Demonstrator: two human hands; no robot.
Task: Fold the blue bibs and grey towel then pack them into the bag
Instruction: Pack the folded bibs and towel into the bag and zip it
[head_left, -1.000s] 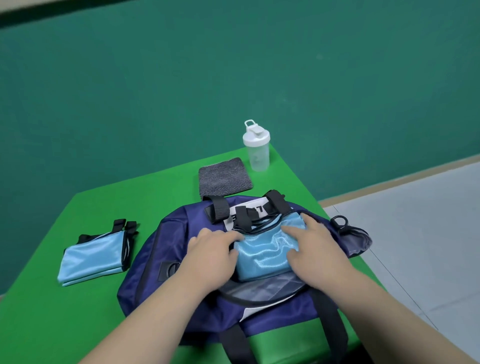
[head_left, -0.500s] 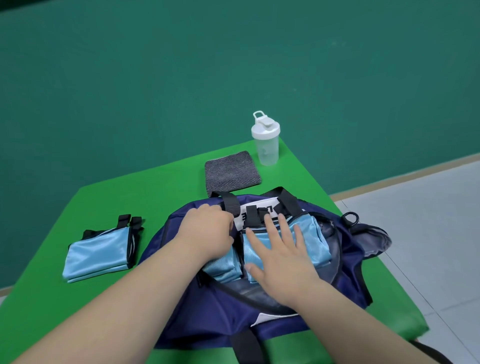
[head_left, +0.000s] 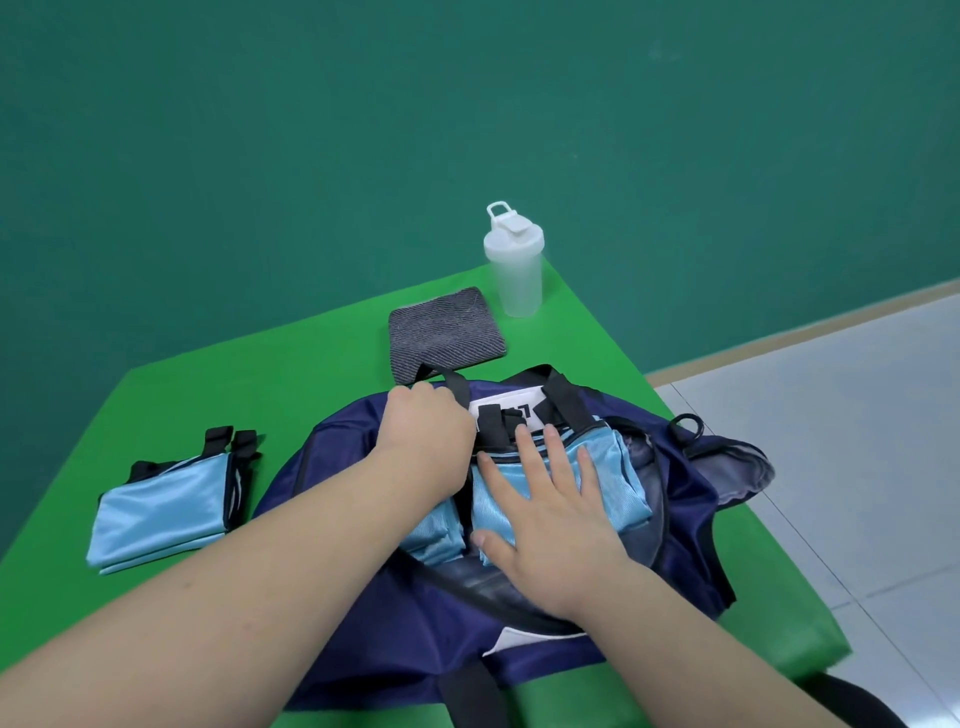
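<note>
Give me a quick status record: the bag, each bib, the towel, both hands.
duffel bag: navy, open, on the green table
bib in bag: light blue, folded, lying in the opening
second bib: folded, on the table left of the bag, not packed
grey towel: folded, on the table beyond the bag, not packed
shaker bottle: white, upright at the table's far corner
left hand: fingers curled over the bag's far rim, beside a black strap
right hand: flat, fingers spread, pressing on the bib in bag
</note>
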